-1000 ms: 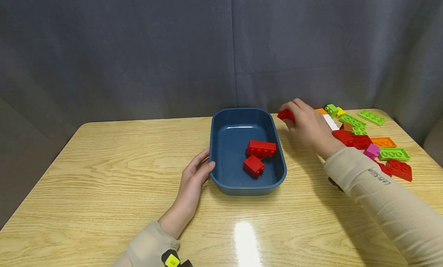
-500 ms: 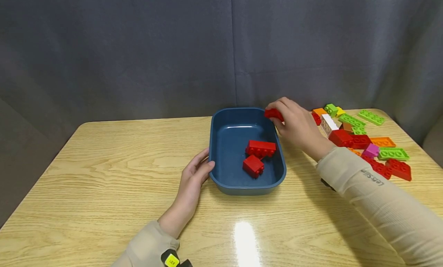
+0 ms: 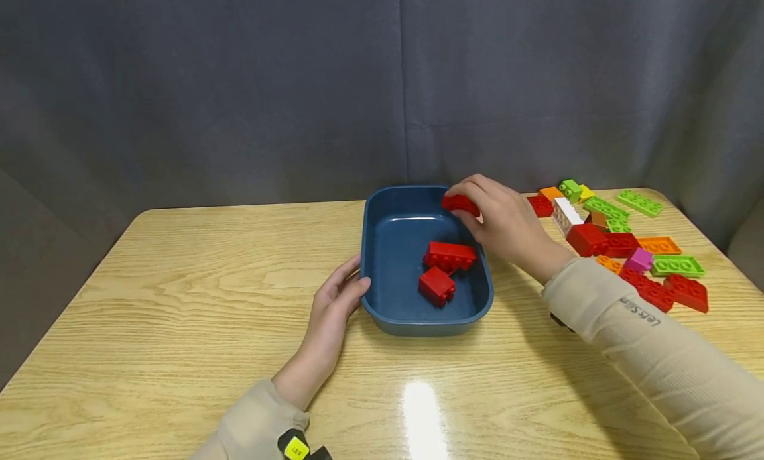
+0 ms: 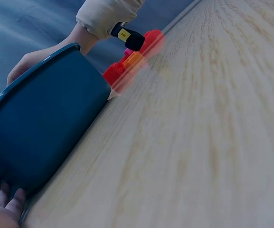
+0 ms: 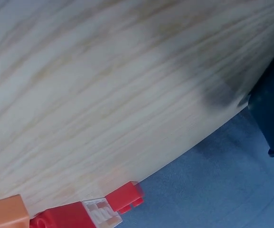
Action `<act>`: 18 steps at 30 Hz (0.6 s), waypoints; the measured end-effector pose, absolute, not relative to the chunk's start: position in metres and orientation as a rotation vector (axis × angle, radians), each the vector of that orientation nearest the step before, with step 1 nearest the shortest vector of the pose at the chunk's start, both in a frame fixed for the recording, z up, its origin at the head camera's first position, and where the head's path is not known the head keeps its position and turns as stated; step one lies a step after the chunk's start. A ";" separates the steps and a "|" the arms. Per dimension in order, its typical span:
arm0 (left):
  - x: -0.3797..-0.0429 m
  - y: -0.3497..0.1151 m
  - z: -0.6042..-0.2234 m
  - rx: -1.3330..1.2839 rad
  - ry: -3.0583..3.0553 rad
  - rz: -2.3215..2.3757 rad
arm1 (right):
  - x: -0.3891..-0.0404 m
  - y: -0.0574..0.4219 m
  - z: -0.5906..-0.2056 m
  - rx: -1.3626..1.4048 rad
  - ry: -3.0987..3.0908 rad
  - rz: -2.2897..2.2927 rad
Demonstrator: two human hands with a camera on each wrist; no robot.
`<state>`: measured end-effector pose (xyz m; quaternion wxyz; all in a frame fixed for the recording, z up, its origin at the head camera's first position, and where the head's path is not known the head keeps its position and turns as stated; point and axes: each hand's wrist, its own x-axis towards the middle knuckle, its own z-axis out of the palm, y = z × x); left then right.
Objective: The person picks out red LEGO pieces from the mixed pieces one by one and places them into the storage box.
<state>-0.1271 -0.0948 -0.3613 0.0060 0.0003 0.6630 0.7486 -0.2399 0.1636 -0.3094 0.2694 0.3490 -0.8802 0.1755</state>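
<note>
A blue plastic bin [image 3: 427,329] stands on the wooden table in the head view. My left hand [image 3: 329,314] holds its left side, thumb at the rim and fingers along the outer wall; in the left wrist view my fingers [image 4: 16,202] touch the wall low down. Over the bin's back right corner my right hand [image 3: 498,215] pinches a red toy building brick [image 3: 460,205] between thumb and fingers. Inside the bin lie a long red brick [image 3: 450,255] and a shorter red brick [image 3: 438,287], close together.
Several loose bricks cover the table's right side: a white brick [image 3: 566,215], a magenta brick [image 3: 640,260], a green plate [image 3: 678,266], a red brick [image 3: 686,292] and others. A grey curtain [image 3: 268,102] hangs behind the table [image 3: 197,281].
My right hand has moved left with the red brick, from right of the bin to over its back right corner. The left hand and the bin stay in place.
</note>
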 end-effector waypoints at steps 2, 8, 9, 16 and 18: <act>-0.127 -0.095 -0.361 -0.004 2.075 2.341 | -0.239 0.162 -0.310 0.968 -2.363 0.465; -0.127 -0.094 -0.361 -0.005 2.073 2.346 | -0.239 0.161 -0.313 1.022 -2.378 0.418; -0.127 -0.094 -0.361 -0.003 2.073 2.347 | -0.239 0.161 -0.313 1.029 -2.380 0.419; -0.127 -0.095 -0.361 -0.003 2.073 2.345 | -0.240 0.160 -0.313 1.028 -2.411 0.424; -0.127 -0.095 -0.361 -0.004 2.072 2.344 | -0.240 0.159 -0.312 1.015 -2.439 0.426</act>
